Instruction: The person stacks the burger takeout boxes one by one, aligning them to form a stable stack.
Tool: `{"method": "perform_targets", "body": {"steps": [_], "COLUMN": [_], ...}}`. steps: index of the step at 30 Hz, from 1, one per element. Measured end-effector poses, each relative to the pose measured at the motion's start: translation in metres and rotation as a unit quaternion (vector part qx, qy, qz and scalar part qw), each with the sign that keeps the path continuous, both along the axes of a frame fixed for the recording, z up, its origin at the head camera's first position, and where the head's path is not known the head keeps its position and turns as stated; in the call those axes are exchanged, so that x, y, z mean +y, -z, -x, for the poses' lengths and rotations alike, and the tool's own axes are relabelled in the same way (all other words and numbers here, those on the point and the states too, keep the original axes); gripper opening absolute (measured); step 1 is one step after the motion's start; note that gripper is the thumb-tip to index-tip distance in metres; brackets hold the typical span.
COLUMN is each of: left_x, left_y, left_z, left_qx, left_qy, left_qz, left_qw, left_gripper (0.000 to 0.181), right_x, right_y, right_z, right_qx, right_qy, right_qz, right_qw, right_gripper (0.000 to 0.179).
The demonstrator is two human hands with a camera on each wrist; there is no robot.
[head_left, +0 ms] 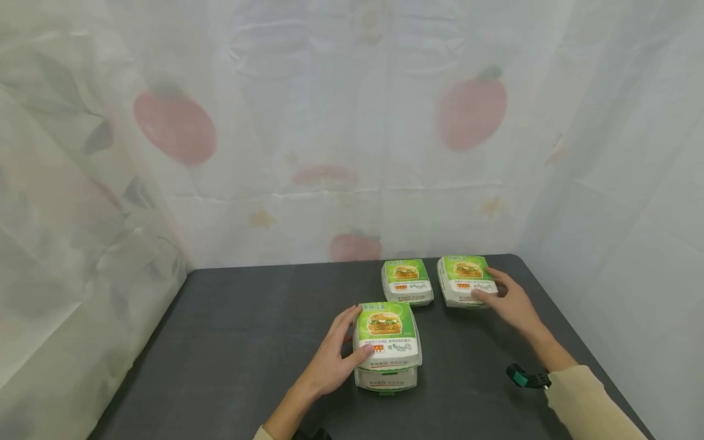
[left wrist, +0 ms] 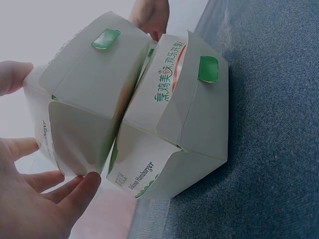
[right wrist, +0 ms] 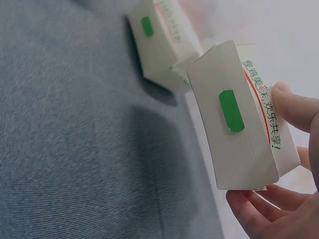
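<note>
My left hand point(head_left: 330, 360) grips the left side of a green and white hamburger box point(head_left: 387, 336), thumb on the near side and fingers towards the back. This box sits over a second hamburger box point(head_left: 386, 380), whose top is hidden. In the left wrist view the lower box point(left wrist: 169, 119) rests on the table, and the upper box point(left wrist: 87, 84) is slightly askew to it. Farther right, my right hand point(head_left: 511, 305) holds another hamburger box point(head_left: 467, 281) by its right side. The right wrist view shows that box point(right wrist: 239, 114) raised off the table, above its shadow.
One more hamburger box point(head_left: 407, 282) stands at the back of the dark table point(head_left: 247, 342), left of the one in my right hand. White printed curtains point(head_left: 330, 122) hang behind the table and along both sides.
</note>
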State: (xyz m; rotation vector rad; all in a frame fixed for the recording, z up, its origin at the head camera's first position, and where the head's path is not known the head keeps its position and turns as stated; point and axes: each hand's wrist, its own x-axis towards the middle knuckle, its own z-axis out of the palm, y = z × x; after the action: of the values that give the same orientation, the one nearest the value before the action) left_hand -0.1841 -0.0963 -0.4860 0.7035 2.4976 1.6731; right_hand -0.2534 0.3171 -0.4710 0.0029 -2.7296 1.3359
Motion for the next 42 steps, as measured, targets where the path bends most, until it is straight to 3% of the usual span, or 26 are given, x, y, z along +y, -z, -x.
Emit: {"method": "perform_targets", "body": {"steps": [23, 42], "left_x": [0.000, 0.000], "left_y": [-0.002, -0.004], "left_z": [-0.002, -0.003], "left_qx": [-0.003, -0.002], "left_qy": [0.002, 0.004], "left_qz": [0.002, 0.001], "left_qw": [1.0000, 1.0000], "left_gripper": [0.072, 0.072], "right_x": [-0.027, -0.062], "right_y": [-0.058, -0.080], "right_z": [-0.027, -0.044], "right_qx": [0.045, 0.046], "right_qy": [-0.085, -0.163], "right_qz": [0.043, 0.082], "right_qw": [0.9944, 0.9820], "right_gripper": [0.079, 0.072]}}
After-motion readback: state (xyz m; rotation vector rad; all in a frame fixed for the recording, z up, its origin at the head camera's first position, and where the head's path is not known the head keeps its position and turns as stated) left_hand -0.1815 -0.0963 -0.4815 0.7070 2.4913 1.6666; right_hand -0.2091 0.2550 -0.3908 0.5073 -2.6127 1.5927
